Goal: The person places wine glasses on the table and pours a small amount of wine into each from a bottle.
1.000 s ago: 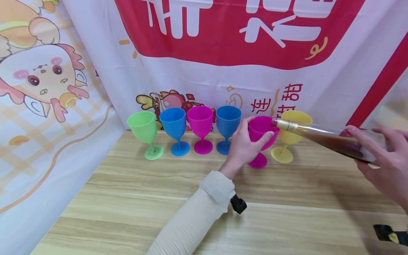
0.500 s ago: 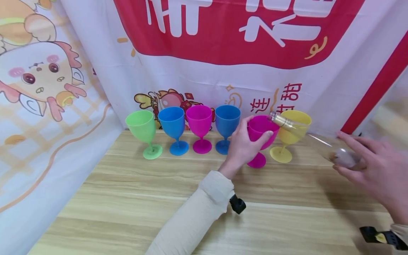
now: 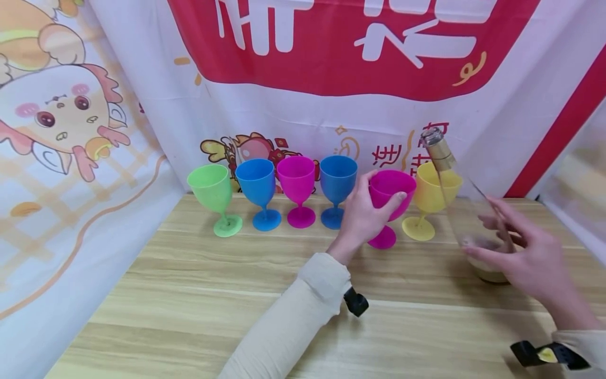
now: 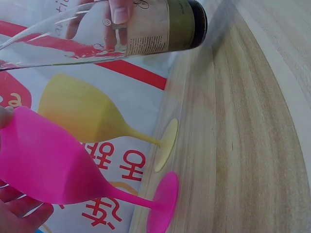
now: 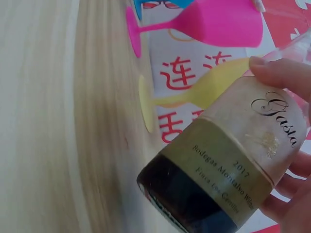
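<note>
My left hand (image 3: 360,221) grips a magenta plastic goblet (image 3: 394,202) round its bowl, thumb over the near side. Its foot is down at the tabletop. My right hand (image 3: 532,258) holds a clear glass wine bottle (image 3: 456,210) round the body. The bottle leans left with its gold-collared neck up and its base low over the table. Dark liquid shows behind the lower label of the bottle (image 5: 194,194) in the right wrist view. A yellow goblet (image 3: 421,205) stands just right of the magenta one, partly behind the bottle.
To the left stand a blue goblet (image 3: 338,179), another magenta goblet (image 3: 297,181), a second blue goblet (image 3: 258,181) and a green goblet (image 3: 211,192) in a row. A printed cloth (image 3: 284,116) hangs close behind them. Wood-grain tabletop (image 3: 189,316) stretches in front.
The bottle's mouth has lifted off the magenta goblet's rim and swung up and right; its base has dropped as my right hand moved left and down. My left hand keeps hold of the goblet.
</note>
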Demonstrator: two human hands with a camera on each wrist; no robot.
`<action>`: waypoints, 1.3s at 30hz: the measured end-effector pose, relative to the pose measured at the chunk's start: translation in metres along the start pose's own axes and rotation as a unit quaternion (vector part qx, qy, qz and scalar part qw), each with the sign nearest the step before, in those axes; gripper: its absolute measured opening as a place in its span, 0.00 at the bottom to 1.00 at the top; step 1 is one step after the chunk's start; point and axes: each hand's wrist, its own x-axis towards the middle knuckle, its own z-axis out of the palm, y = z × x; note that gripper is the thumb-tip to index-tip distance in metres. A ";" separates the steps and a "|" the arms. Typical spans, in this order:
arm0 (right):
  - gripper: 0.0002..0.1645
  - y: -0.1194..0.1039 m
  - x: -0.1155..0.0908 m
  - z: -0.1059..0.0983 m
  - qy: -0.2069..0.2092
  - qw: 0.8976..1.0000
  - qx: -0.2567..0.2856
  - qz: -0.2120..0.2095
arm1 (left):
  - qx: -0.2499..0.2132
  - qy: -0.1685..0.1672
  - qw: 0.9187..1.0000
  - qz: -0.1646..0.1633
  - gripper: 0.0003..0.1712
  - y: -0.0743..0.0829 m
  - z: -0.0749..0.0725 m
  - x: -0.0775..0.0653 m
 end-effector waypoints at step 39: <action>0.64 0.034 0.004 0.007 -0.097 0.968 0.200 -0.120 | 0.040 0.026 0.999 -0.013 0.47 0.005 0.011 0.018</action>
